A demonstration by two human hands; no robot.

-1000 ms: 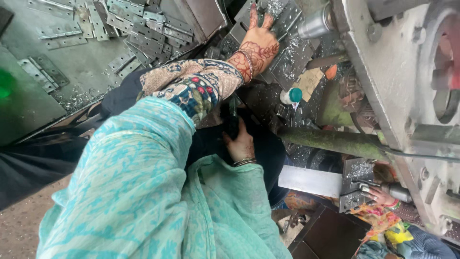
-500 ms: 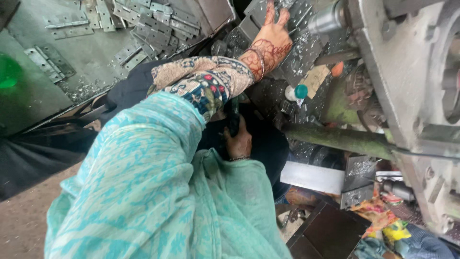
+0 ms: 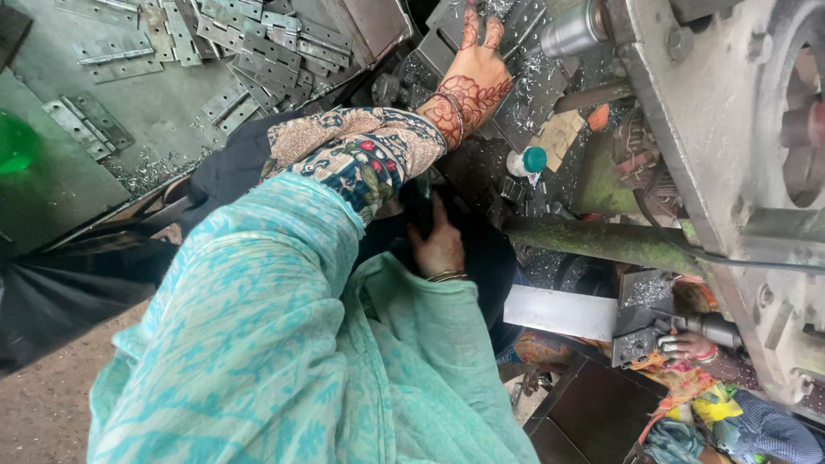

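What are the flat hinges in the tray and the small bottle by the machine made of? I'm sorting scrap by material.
The hinges look like bare sheet steel: dull grey, punched holes, metal shavings around them. The small bottle seems plastic: matte white body, teal cap. The left hand rests on similar grey plates, probably steel too.
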